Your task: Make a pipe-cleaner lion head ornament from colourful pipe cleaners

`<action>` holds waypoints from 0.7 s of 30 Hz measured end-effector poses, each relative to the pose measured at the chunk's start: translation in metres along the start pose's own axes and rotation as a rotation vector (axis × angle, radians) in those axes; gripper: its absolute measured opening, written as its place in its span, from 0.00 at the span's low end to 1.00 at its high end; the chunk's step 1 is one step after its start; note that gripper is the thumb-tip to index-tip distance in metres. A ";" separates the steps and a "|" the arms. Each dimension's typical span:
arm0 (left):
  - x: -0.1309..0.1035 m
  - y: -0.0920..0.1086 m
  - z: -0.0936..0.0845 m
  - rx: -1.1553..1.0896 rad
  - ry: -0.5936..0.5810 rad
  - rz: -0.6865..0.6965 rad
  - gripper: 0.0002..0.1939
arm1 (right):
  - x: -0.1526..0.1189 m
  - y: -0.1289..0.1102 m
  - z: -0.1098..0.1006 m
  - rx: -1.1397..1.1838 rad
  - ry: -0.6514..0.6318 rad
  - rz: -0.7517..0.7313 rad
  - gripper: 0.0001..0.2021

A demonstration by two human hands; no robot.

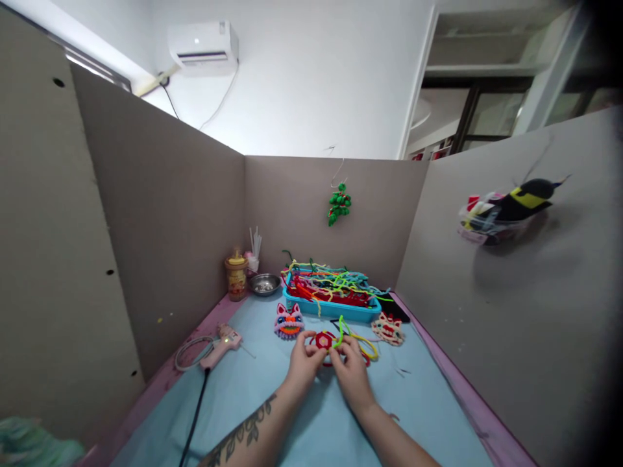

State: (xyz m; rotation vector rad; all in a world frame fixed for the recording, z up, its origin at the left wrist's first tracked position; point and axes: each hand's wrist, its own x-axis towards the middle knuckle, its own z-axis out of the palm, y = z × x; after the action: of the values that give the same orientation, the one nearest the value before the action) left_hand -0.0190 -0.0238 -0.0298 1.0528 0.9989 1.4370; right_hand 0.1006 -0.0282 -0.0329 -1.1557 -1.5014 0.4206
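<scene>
My left hand (304, 355) is closed on a small red flower-like piece of fuzzy craft stem (323, 340) with a pinkish centre. Pinched in my right hand (351, 360) is a bright green fuzzy stem (339, 332), its upper end curling up beside the red piece. The fingertips of both hands nearly meet in front of the red piece and hide part of it. Behind my right hand lie yellow stem loops (370, 349) and a bit of red stem. A lion-like face of coloured stems (289, 322) lies beyond my left hand, and a cream and red one (388, 329) lies to the right.
A blue tray (335, 312) heaped with coloured stems stands at the back. A pink glue gun (221, 348) with its cord lies left. Near the back left are a metal bowl (265, 284) and a jar (236, 277). Grey partitions (311, 220) enclose the table.
</scene>
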 end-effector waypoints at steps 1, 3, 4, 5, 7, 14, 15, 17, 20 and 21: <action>0.000 0.000 0.000 0.000 -0.005 0.005 0.26 | 0.000 0.001 0.000 0.011 0.010 0.014 0.09; -0.002 0.002 0.000 -0.001 -0.019 0.010 0.25 | 0.001 0.004 0.002 0.030 0.025 0.040 0.09; -0.003 0.003 0.000 -0.002 -0.027 0.015 0.24 | 0.001 0.005 0.002 0.040 0.030 0.051 0.09; -0.004 0.005 0.001 -0.003 -0.036 0.024 0.24 | 0.002 0.007 0.003 0.053 0.032 0.061 0.09; -0.007 0.008 0.002 -0.009 -0.053 0.048 0.23 | 0.002 0.010 0.004 0.083 0.034 0.085 0.10; -0.008 0.011 0.002 0.025 -0.053 0.051 0.23 | 0.003 0.016 0.006 0.135 0.021 0.139 0.11; -0.006 0.010 0.001 0.036 -0.042 0.044 0.24 | 0.004 0.016 0.006 0.133 0.017 0.141 0.11; -0.004 0.008 0.000 0.051 -0.026 0.027 0.25 | 0.005 0.018 0.006 0.139 0.009 0.146 0.11; -0.003 0.008 -0.001 0.055 -0.023 0.018 0.25 | 0.006 0.018 0.006 0.157 0.008 0.152 0.11; -0.003 0.008 -0.001 0.057 -0.025 0.016 0.25 | 0.006 0.018 0.006 0.159 0.007 0.151 0.11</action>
State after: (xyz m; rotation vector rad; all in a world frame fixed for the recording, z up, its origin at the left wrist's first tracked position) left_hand -0.0218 -0.0278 -0.0229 1.1196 1.0209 1.4125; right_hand 0.1033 -0.0130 -0.0459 -1.1468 -1.3533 0.6270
